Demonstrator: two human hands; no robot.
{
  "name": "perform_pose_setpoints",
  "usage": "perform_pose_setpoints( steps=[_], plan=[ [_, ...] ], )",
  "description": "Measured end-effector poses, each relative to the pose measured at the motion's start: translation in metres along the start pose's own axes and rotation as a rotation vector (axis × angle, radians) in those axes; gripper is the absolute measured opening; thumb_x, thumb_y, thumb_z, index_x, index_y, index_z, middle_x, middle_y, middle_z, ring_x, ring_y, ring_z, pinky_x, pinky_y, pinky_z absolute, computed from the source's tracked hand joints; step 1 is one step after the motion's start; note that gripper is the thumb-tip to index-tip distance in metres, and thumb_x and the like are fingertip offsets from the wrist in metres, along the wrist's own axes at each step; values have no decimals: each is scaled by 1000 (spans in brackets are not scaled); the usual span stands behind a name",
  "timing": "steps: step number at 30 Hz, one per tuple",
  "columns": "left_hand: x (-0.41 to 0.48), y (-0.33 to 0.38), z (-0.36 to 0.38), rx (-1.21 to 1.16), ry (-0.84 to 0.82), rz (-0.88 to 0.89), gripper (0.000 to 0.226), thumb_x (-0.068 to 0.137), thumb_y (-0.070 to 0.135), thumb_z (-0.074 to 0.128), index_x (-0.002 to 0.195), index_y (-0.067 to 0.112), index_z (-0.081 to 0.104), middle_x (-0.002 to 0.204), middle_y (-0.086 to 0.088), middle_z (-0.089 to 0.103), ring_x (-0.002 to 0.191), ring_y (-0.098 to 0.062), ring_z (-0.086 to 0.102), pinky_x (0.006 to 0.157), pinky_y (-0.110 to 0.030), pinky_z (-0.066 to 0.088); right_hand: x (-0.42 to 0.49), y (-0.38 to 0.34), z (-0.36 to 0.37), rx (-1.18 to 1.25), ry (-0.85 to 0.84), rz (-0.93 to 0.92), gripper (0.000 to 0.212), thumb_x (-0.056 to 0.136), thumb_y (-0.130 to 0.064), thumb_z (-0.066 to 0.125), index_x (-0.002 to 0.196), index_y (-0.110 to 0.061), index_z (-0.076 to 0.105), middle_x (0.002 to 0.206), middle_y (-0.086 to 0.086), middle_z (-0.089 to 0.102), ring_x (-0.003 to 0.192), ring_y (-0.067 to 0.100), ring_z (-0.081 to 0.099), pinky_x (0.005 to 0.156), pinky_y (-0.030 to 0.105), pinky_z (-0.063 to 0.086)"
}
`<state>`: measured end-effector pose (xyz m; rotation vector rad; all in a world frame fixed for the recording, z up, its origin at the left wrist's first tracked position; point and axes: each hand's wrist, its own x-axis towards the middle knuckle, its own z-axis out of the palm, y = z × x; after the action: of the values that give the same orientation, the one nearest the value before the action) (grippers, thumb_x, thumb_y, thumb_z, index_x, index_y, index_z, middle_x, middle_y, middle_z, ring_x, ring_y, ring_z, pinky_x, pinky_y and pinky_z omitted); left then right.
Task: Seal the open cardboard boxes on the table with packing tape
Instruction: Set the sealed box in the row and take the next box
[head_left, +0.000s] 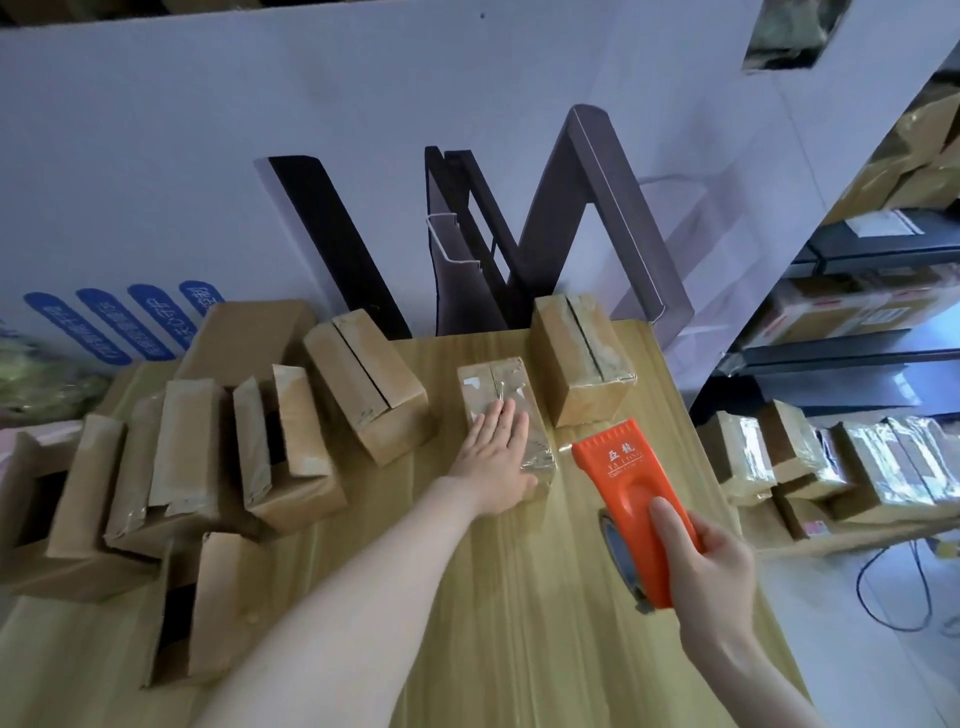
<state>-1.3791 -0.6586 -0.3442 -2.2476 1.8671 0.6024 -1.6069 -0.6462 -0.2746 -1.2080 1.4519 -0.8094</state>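
Observation:
A small cardboard box lies in the middle of the wooden table, its top covered in shiny clear tape. My left hand lies flat on it with straight fingers, pressing the tape down. My right hand grips an orange tape dispenser just right of that box; its front edge is near the box's near right corner. A taped box stands behind it. To the left lie several open boxes with raised flaps, such as one and another.
A closed box with an untaped seam lies left of centre. A large white printed cardboard panel rises behind the table. Shelves with parcels and taped boxes stand to the right, past the table's right edge.

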Motion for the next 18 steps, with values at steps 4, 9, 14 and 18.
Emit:
perform_pose_setpoints(
  steps=[4, 9, 14, 18],
  plan=[
    [51, -9, -21, -13, 16, -19, 81, 99, 46, 34, 149, 14, -21, 153, -7, -33, 140, -20, -33, 117, -38, -17, 33, -2, 2, 24, -28, 40, 34, 90, -26, 68, 68, 1, 66, 63, 40, 55, 45, 53, 53, 36, 52, 50],
    [93, -20, -38, 12, 31, 1, 81, 99, 47, 34, 150, 15, -20, 155, -6, -31, 142, -19, -30, 118, -37, -15, 59, -1, 3, 53, -85, 82, 28, 90, -22, 67, 70, -2, 68, 60, 34, 59, 42, 39, 57, 37, 40, 50],
    [106, -31, -43, 12, 39, 35, 84, 97, 50, 36, 150, 16, -20, 155, -5, -31, 141, -18, -32, 119, -39, -13, 76, -1, 9, 46, -92, 87, 26, 89, -22, 67, 71, -3, 68, 57, 28, 61, 41, 37, 58, 37, 41, 51],
    [88, -39, -54, -154, 342, -3, 93, 91, 60, 42, 151, 20, -16, 155, 1, -29, 143, -16, -28, 117, -39, -17, 79, -3, 10, 35, -109, 79, 24, 89, -19, 67, 69, -5, 67, 55, 28, 60, 38, 34, 56, 35, 37, 49]
  ],
)
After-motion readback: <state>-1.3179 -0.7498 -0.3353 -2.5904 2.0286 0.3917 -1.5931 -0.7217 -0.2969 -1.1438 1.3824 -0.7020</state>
